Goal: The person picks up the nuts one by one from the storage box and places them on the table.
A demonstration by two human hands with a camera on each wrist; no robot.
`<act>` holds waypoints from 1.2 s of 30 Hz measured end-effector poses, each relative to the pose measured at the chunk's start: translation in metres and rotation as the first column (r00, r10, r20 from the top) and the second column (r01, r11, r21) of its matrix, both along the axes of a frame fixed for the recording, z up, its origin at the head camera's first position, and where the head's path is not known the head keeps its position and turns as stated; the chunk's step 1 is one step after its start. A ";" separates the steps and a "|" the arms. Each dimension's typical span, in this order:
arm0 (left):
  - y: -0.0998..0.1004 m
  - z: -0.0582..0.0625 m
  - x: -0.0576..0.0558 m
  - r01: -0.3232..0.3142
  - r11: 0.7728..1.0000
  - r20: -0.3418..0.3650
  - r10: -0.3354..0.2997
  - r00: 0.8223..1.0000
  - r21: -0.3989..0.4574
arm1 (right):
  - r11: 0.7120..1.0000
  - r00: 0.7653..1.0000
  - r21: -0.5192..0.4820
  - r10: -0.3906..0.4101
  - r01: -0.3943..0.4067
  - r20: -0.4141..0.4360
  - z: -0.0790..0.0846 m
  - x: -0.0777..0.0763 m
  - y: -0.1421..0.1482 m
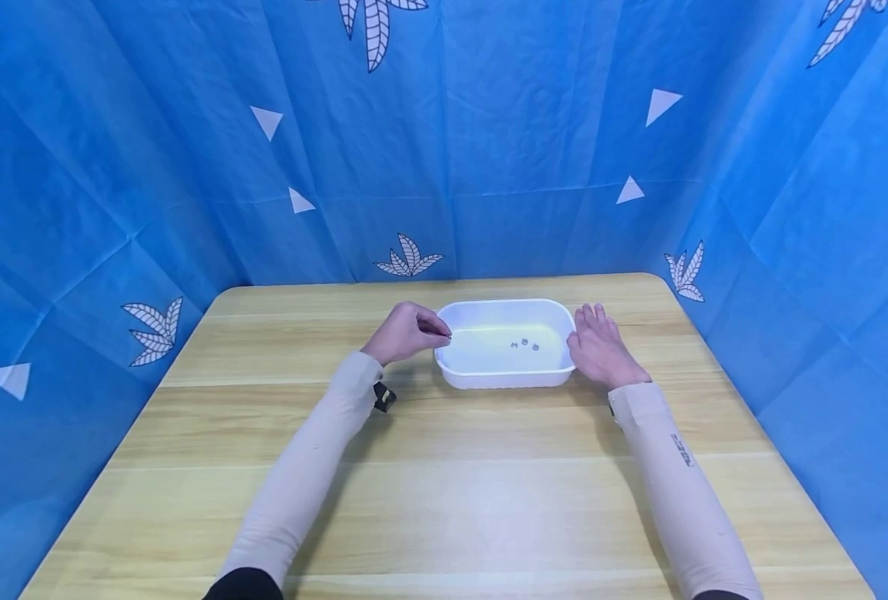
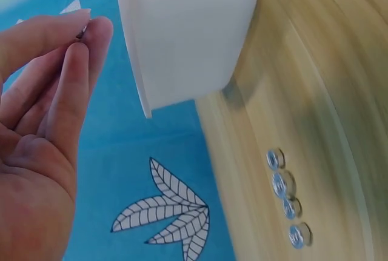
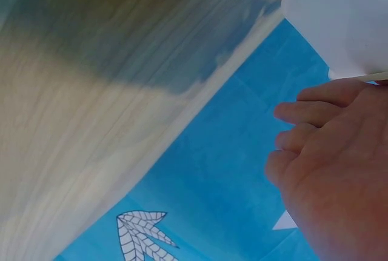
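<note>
A white plastic tray [image 1: 505, 380] stands on the wooden table, with three small metal nuts [image 1: 524, 343] lying inside it. My left hand [image 1: 406, 332] is at the tray's left rim, and its thumb and fingertips pinch a small metal piece [image 2: 82, 30], probably a nut. In the left wrist view the tray's wall [image 2: 182, 31] is close beside those fingers. My right hand [image 1: 599, 346] lies with straight fingers against the tray's right side and holds nothing. The right wrist view shows its fingers [image 3: 315, 112] next to the tray's corner [image 3: 345, 13].
Several more nuts [image 2: 282, 194] lie in a row on the table [image 1: 444, 500] near my left hand; only the left wrist view shows them. A black strap [image 1: 383, 397] sits on my left wrist. Blue patterned cloth [image 1: 444, 167] walls in the table on three sides.
</note>
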State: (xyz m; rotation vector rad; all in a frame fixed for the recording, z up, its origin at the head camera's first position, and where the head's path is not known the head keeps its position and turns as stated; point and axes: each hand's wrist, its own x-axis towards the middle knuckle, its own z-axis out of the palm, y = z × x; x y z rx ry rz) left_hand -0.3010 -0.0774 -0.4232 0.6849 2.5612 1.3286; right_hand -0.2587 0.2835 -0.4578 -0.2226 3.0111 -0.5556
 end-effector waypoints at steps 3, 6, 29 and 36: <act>-0.008 -0.001 0.000 -0.026 0.999 0.012 0.025 1.000 0.021 | 1.000 1.000 0.008 0.003 -0.003 -0.006 0.000 0.000 -0.001; -0.019 -0.003 0.001 -0.045 0.998 0.019 0.045 0.999 0.040 | 1.000 1.000 0.007 0.006 -0.006 -0.005 0.000 0.000 -0.002; -0.093 -0.022 0.008 -0.163 0.987 -0.011 0.163 0.987 0.003 | 1.000 1.000 0.006 0.007 -0.007 -0.010 0.000 0.002 -0.001; -0.101 -0.030 0.010 -0.177 0.983 0.023 0.178 0.984 -0.052 | 1.000 1.000 -0.005 0.002 -0.002 -0.009 0.002 0.002 0.000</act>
